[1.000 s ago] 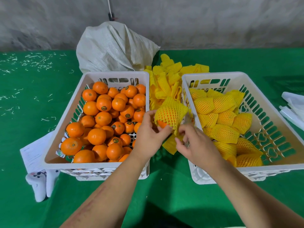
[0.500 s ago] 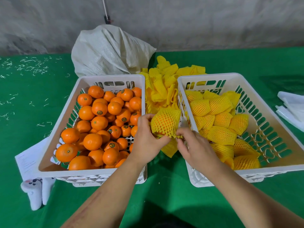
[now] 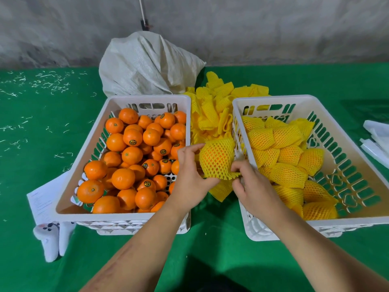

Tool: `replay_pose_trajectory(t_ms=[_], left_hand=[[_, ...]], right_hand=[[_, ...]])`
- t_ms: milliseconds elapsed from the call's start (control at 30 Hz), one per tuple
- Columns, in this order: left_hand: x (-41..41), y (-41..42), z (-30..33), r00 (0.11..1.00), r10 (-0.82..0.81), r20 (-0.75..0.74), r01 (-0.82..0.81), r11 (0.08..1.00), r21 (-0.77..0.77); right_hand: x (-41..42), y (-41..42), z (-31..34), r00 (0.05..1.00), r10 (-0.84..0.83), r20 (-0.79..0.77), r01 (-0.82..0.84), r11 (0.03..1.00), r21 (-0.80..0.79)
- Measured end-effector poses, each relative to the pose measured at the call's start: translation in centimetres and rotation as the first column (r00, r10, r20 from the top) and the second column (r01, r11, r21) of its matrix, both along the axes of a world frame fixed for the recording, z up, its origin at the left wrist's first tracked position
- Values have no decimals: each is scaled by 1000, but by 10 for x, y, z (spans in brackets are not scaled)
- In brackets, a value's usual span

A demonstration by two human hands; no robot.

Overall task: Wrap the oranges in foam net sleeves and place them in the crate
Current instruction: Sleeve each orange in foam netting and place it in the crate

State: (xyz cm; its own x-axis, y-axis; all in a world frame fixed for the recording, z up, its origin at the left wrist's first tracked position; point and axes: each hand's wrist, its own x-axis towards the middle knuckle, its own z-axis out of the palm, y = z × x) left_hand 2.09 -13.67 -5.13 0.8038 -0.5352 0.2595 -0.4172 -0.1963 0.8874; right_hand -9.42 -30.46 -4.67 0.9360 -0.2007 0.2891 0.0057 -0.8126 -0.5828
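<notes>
Between the two white crates, above the green counter: an orange in a yellow foam net sleeve. Left hand gripping its left side, fingers curled. Right hand pinching the sleeve's lower edge. Bare oranges in left crate, wrapped oranges in right crate. Loose sleeves piled behind

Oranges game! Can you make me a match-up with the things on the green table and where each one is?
Things:
1. bare orange fruits
2. yellow foam-net-wrapped oranges
3. loose yellow foam net sleeves
4. white woven sack

Places:
A. between the two crates
B. in the right white plastic crate
C. behind the left crate
D. in the left white plastic crate

Pairs: 1-D, 2-B, 3-A, 4-C
</notes>
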Motion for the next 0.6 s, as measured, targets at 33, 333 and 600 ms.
replay_pose_trajectory(t_ms=[33,333,600], left_hand=[[1,0,-1,1000,5,2,-5,1000,-10],[0,-2,-5,988,-145,55,141,988,59],[-2,0,-6,991,-136,5,136,990,-44]], right_hand=[[1,1,1,1000,4,-30,-2,999,51],[7,-7,15,962,24,-273,71,940,333],[9,-10,4,996,-28,-86,71,829,555]])
